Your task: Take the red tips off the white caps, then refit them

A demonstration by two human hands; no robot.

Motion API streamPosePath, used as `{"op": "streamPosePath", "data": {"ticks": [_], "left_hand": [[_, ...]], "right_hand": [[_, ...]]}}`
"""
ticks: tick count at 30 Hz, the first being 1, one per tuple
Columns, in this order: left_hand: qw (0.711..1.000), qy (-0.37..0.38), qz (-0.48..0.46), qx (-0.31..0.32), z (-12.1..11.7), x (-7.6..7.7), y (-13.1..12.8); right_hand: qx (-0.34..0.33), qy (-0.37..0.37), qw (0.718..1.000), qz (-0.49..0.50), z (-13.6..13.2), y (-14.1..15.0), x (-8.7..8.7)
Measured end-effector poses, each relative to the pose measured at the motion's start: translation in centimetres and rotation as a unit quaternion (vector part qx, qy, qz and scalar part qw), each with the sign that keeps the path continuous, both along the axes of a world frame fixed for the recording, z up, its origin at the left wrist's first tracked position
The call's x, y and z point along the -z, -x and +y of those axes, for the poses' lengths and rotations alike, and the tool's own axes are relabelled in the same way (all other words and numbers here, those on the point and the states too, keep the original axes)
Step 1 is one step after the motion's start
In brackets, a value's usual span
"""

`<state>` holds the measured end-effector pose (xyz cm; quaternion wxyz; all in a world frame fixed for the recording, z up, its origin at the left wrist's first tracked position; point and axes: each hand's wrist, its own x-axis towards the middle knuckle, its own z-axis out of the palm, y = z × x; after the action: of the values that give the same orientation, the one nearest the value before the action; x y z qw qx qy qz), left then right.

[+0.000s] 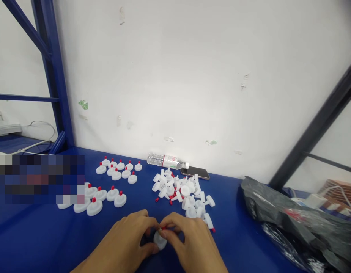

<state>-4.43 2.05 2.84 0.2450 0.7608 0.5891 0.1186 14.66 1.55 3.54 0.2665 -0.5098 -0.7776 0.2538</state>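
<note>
At the front of the blue table (64,239), my left hand (122,240) is closed on the rim of a round white nozzle cap (160,241). My right hand (189,235) pinches a small red tip (163,228) at the top of that cap. Fingers hide part of the join, so I cannot tell how firmly the tip sits. Just beyond my right hand lies a loose pile of white nozzle caps (185,190) with small red tips (171,196) scattered among them. To the left stand several white caps with red tips on top (94,206), upright in two groups.
A clear water bottle (167,161) lies along the wall, beside a dark phone (195,173). On the right is a grey plastic bag (300,223). Blue metal posts (54,72) rise at the left, near white cables (35,142). A blurred patch covers part of the left side.
</note>
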Motion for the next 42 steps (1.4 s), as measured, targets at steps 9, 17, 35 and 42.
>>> {"op": "streamPosePath", "data": {"ticks": [9, 17, 35, 42], "left_hand": [[1.000, -0.008, 0.017, -0.002, 0.1, -0.3, -0.3], [0.997, -0.058, 0.043, 0.011, -0.9, 1.0, 0.6], [0.995, -0.076, -0.048, 0.041, -1.1, 0.0, -0.4], [0.998, -0.056, 0.003, 0.026, -1.1, -1.1, -0.2]], "right_hand": [[-0.006, -0.028, 0.998, -0.051, -0.1, 0.3, 0.4], [0.018, 0.022, 0.999, -0.016, -0.1, 0.2, 0.3], [0.012, 0.013, 0.996, -0.086, -0.2, 0.5, 0.2], [0.009, 0.049, 0.996, -0.076, -0.2, -0.9, -0.4]]}}
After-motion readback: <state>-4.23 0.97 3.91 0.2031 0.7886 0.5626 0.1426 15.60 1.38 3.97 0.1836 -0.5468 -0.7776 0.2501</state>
